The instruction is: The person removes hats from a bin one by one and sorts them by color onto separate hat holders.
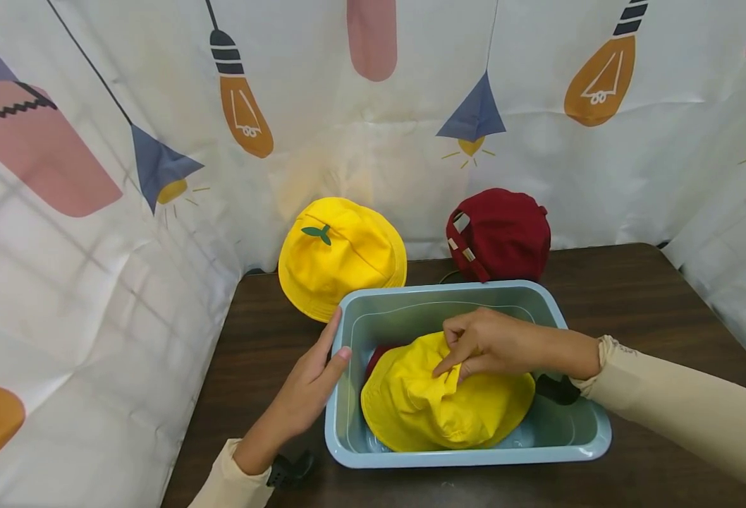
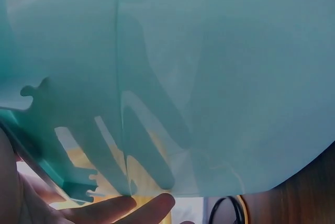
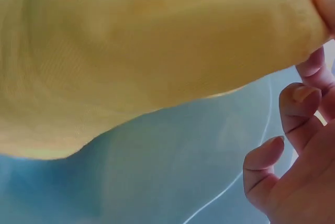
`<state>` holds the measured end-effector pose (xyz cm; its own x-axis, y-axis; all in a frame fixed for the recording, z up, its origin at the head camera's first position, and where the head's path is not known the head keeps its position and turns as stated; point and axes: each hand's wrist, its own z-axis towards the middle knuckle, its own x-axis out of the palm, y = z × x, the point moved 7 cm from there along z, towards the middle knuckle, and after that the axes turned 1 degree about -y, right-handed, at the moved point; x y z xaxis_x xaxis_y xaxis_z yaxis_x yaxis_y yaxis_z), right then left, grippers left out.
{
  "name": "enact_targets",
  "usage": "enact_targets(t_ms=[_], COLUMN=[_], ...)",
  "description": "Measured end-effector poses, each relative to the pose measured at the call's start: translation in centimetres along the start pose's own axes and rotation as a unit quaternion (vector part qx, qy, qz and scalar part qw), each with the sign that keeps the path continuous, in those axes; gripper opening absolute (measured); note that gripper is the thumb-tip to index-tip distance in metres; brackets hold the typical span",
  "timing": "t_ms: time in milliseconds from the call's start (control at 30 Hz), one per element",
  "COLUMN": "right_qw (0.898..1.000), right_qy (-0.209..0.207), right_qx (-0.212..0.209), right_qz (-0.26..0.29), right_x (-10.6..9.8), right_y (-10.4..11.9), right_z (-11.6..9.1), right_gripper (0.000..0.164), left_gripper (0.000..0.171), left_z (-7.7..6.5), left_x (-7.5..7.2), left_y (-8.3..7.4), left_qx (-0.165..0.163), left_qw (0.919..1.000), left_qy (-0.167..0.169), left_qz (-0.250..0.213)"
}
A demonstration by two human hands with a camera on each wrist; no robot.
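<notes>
In the head view my right hand (image 1: pixel 493 342) reaches into a light blue plastic basin (image 1: pixel 468 458) and pinches the crown of a yellow bucket hat (image 1: pixel 436 409), pulling the cloth into folds. The right wrist view shows the yellow hat (image 3: pixel 157 51) filling the upper part, its edge between thumb and finger, other fingers (image 3: pixel 264 161) curled beside it. Under the hat's left side peeks a dark red piece of cloth (image 1: pixel 376 358), mostly hidden. My left hand (image 1: pixel 309 384) lies along the basin's left side, fingers straight against the outer wall (image 2: pixel 235 77), thumb at the rim.
Behind the basin, a second yellow bucket hat (image 1: pixel 354 261) with a green sprout lies at the left, and a dark red cap (image 1: pixel 506 236) at the right. All stand on a dark wooden table (image 1: pixel 633 310), backed by a white printed curtain (image 1: pixel 322 106).
</notes>
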<state>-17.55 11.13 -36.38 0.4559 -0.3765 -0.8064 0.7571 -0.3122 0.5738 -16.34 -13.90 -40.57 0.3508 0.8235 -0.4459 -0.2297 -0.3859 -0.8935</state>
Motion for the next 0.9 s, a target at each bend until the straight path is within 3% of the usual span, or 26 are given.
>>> enact_targets(t_ms=[200, 900], right_qw=[0.997, 0.983], right_qy=[-0.027, -0.15], right_qx=[0.008, 0.063], right_qz=[0.068, 0.089], right_x=[-1.1, -6.9], right_y=[0.2, 1.1], right_z=[-0.1, -1.6], right_gripper=[0.028, 0.021], left_gripper=[0.066, 0.065], left_z=[0.1, 0.1], left_x=[0.0, 0.1], left_y=[0.0, 0.2], left_qx=[0.0, -0.005], left_qw=[1.0, 1.0], left_qy=[-0.002, 0.0], left_qz=[0.003, -0.002])
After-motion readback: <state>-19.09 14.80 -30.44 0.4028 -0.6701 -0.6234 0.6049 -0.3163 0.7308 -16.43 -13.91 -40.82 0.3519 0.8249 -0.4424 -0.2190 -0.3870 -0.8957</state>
